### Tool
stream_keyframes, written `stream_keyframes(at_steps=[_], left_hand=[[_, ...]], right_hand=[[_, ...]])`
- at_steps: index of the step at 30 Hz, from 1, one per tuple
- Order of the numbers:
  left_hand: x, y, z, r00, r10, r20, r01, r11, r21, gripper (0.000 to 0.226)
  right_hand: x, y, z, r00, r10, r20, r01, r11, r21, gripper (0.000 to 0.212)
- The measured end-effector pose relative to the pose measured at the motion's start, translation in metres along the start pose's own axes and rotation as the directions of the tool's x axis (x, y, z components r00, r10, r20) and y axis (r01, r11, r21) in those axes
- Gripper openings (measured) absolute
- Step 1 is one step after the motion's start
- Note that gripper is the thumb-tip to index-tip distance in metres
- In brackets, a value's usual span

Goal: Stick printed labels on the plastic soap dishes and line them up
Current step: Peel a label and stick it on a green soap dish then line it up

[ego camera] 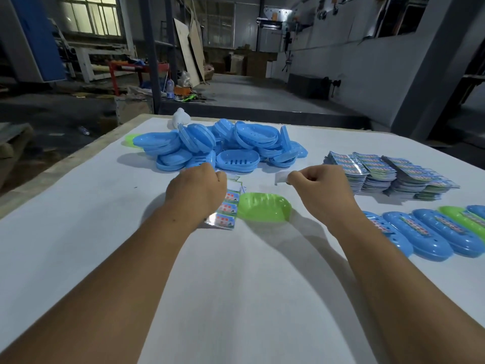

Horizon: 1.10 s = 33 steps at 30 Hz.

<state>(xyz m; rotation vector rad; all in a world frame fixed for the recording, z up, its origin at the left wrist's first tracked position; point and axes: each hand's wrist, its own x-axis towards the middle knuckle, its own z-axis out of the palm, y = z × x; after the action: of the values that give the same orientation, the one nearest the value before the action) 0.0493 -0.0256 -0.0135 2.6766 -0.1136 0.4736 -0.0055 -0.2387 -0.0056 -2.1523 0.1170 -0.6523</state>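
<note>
Your left hand (199, 187) is curled around a strip of printed labels (227, 208) that hangs down to the bench (78, 232), touching the left end of the green soap dish (265, 207). Your right hand (319, 185) pinches a small white slip (281, 177), probably a peeled backing or a single label; which one cannot be told from here. The green dish sits between your hands, bare inside, so by my reading it is the one in hand and not yet labelled.

Done so far: a row of labelled dishes (430, 232) runs along your right, 3 blue, then 1 green, then another blue at the frame edge, touching side by side. Left to do: a large pile of blue dishes (217, 148) beyond your hands, with another green dish (131, 140) peeking out at its left. The label stacks (388, 174) at far right look thick. So the job appears to be in its early part.

For room: the near half of the bench is open, giving free space to work. The row heads toward the right edge of view, and how much bench remains there is not visible. The left bench edge lies well apart from your left hand.
</note>
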Motion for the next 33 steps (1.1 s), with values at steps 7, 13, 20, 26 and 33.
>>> stream_keyframes(at_steps=[7, 13, 20, 26, 33], left_hand=[[0.007, -0.019, -0.005, 0.991, -0.111, 0.079, 0.069, 0.911, 0.407, 0.033], [0.002, -0.004, -0.008, 0.998, -0.029, -0.061, 0.028, 0.999, -0.018, 0.015], [-0.025, 0.038, 0.004, 0.949, 0.195, 0.247, 0.071, 0.634, -0.77, 0.018], [-0.027, 0.041, 0.001, 0.935, 0.216, 0.281, 0.109, 0.579, -0.808, 0.018], [-0.026, 0.038, 0.003, 0.938, 0.165, 0.305, 0.161, 0.572, -0.804, 0.015]], right_hand=[[-0.004, -0.002, 0.005, 1.0, 0.003, 0.023, -0.001, 0.997, -0.071, 0.032], [-0.005, -0.004, 0.008, 1.0, 0.013, 0.016, -0.013, 0.999, -0.034, 0.027], [-0.007, -0.007, 0.012, 0.999, -0.051, 0.008, 0.051, 0.999, -0.02, 0.026], [-0.007, -0.007, 0.013, 0.997, -0.072, 0.007, 0.072, 0.997, -0.038, 0.026], [-0.007, -0.004, 0.013, 0.99, -0.138, 0.037, 0.139, 0.989, -0.042, 0.027]])
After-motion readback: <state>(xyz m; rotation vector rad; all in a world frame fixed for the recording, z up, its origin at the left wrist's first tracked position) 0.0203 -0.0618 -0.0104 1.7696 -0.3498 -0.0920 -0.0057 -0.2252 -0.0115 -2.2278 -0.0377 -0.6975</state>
